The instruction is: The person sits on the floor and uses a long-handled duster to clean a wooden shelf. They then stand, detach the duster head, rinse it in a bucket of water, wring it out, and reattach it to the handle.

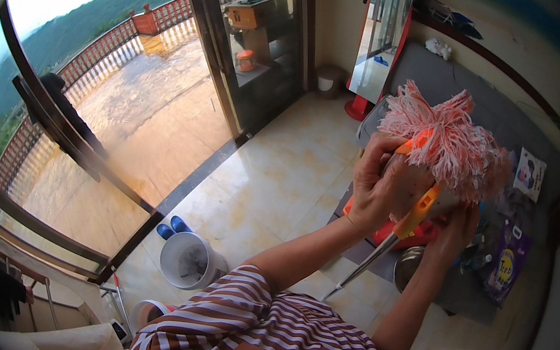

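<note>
Before my chest is a string mop head [451, 140] with pink and white cotton strands and an orange plastic centre. My left hand [377, 186] grips its orange edge. Under the strands on the right, my right hand [458, 227] holds its underside, with the fingertips partly hidden. A pale, speckled surface between my hands is not clear enough to name. In front of it is a yellow-orange handle end [417, 213] with a hanging hole, on a metal pole [366, 265] slanting down towards my striped shirt. I cannot tell how pole and head join.
A white bucket [192, 262] and blue slippers [173, 226] are on the tiled floor near the sliding glass door [232, 55]. On the right is a grey sofa [489, 97], with a purple packet [506, 266] nearby. A metal pot [408, 268] sits below my right hand.
</note>
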Motion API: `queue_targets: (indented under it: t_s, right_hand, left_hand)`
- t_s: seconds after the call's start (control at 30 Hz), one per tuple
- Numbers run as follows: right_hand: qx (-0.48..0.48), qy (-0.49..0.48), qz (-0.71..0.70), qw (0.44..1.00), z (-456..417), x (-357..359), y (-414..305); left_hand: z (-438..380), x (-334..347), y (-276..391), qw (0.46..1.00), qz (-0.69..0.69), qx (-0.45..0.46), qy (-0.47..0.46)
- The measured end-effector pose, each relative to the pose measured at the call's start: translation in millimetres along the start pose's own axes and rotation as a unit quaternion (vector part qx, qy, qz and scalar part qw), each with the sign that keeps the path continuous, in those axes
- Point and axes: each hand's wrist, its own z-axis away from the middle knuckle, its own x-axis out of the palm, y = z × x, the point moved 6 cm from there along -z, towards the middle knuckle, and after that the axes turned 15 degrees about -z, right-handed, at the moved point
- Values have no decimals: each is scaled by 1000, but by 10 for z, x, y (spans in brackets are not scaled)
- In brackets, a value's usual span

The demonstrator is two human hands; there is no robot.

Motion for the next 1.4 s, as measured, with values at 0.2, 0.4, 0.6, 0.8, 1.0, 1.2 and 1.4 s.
queue_targets:
  t_s: [0.2,0.4,0.6,0.8,1.0,1.2,1.4]
  right_hand:
    - [142,-82,-278,947,-34,86,101]
    - [-25,-8,-154,988,181,-141,44]
    - [-228,33,101,968,481,-60,-183]
    - [-164,-15,21,986,266,-119,-97]
    - [-67,-38,-85,993,133,-217,-29]
    - [-52,-46,-113,991,209,-168,-90]
    - [-126,-83,-62,987,229,-106,-114]
  left_hand:
    - [-31,-12,-33,999,-45,21,12]
    - [-22,7,71,992,-108,69,6]
    - [36,35,77,997,-67,46,13]
    - [91,96,39,997,68,-46,10]
    - [26,114,-67,941,220,-245,-76]
    - [-184,38,-177,912,206,-311,-167]
    - [-381,-194,-13,976,11,-156,-152]
